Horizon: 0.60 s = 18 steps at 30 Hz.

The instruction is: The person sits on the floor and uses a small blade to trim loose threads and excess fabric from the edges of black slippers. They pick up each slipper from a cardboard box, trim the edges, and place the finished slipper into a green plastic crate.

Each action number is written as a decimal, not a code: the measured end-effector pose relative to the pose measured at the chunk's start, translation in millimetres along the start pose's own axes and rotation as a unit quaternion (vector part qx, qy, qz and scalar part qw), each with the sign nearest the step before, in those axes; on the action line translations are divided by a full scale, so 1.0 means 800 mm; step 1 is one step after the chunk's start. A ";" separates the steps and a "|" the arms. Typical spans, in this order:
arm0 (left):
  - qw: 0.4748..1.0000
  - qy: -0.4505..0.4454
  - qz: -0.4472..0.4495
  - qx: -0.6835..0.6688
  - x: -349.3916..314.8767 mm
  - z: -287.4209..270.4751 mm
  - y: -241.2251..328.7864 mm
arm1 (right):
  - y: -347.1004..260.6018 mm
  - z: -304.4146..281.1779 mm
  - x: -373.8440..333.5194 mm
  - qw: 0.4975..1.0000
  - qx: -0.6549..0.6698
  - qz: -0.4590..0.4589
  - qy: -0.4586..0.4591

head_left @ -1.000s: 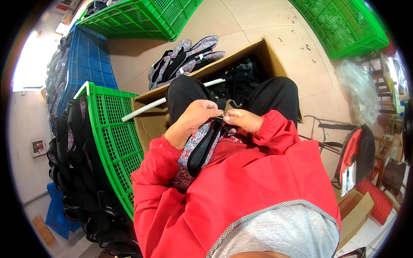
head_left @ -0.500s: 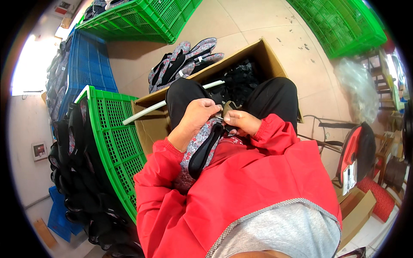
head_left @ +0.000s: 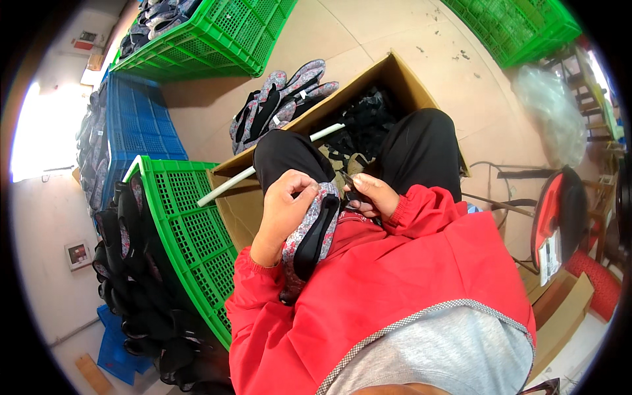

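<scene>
And over left, can see a blue crate [head_left: 139,125], then a small panel [head_left: 78,255] on the pale wall [head_left: 46,224]; far right, can spot a clear plastic bag [head_left: 552,112] near a green crate [head_left: 517,29]!

Left hand [head_left: 284,209] against a floral slipper [head_left: 308,253], right hand [head_left: 377,195] around a small dark object [head_left: 354,191], cardboard box [head_left: 416,84] beyond.

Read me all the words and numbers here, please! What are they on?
No words or numbers can be read clearly.
Card on the red-and-black item: too small.
Tags on the slipper pile: too small.
Wall panel: too blurred.
Red cloth below the right hand: pale marks, too small.
Held slipper: no text shows.
</scene>
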<state>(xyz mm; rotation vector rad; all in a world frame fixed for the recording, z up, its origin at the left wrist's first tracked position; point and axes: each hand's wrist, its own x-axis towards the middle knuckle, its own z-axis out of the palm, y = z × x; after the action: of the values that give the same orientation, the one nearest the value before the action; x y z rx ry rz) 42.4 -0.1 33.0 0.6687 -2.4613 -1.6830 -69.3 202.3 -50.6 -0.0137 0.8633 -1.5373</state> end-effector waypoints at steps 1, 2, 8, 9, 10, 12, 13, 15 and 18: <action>1.000 0.005 -0.007 0.012 0.000 -0.002 0.003 | 0.005 0.002 0.000 1.000 0.020 -0.011 0.005; 1.000 0.012 -0.014 0.023 0.000 -0.003 0.006 | 0.004 0.008 -0.001 0.999 0.001 -0.042 -0.009; 0.999 -0.013 -0.020 0.042 0.006 -0.005 0.015 | 0.024 0.008 0.027 0.977 -0.087 -0.195 -0.005; 0.998 -0.027 -0.007 0.050 0.006 -0.005 0.018 | 0.014 0.006 0.018 0.978 -0.138 -0.157 0.003; 0.997 -0.042 0.007 0.059 0.007 -0.005 0.021 | 0.011 0.006 0.018 0.983 -0.123 -0.138 -0.006; 0.992 -0.086 0.050 0.078 0.012 -0.003 0.024 | 0.009 0.004 0.015 0.990 -0.093 -0.103 -0.021; 0.986 -0.113 0.078 0.090 0.017 -0.003 0.025 | 0.013 0.002 0.017 0.990 -0.068 -0.117 -0.027; 0.975 -0.167 0.102 0.105 0.027 -0.001 0.027 | 0.021 0.004 0.025 0.988 -0.020 -0.145 -0.040; 0.959 -0.245 0.085 0.115 0.038 0.003 0.028 | 0.021 0.016 0.022 0.980 -0.029 -0.196 -0.017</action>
<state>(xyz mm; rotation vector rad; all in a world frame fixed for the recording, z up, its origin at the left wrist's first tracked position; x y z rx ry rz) 7.4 -3.0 47.4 0.0390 -2.9754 -1.6683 -52.0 182.0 -58.3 -0.2647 0.9147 -1.8712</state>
